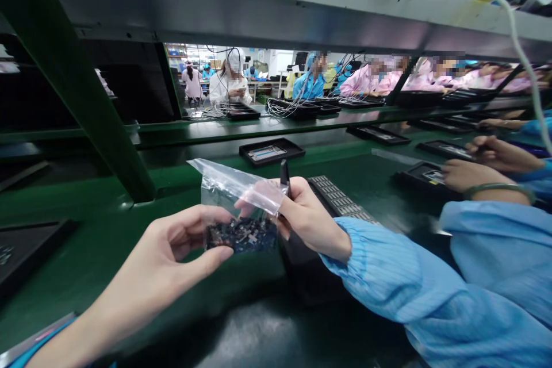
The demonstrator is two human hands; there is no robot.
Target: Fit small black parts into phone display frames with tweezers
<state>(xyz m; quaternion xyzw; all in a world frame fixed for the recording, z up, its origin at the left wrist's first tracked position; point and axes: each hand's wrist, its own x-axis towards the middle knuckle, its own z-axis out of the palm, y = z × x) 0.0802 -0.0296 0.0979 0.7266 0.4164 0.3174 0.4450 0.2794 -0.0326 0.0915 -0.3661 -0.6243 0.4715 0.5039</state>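
A clear plastic bag (239,187) with many small dark parts (244,234) in its bottom hangs above the green bench. My left hand (185,241) pinches the bag's lower left side between thumb and fingers. At its upper right, my right hand (302,213) is closed on the bag's edge, and some of its fingers show blurred behind the plastic. A slim black tool (284,175) also sticks up from that hand; its kind is unclear. Under my right hand lies a black tray (310,276), beside a panel of small metal pieces in rows (340,198).
A black tray with a flat device part (271,151) lies ahead. At right, a co-worker's hands (478,175) work over another tray (420,178). A green post (99,109) slants down at left, near a dark tray (34,247). A grey shelf (259,0) spans overhead.
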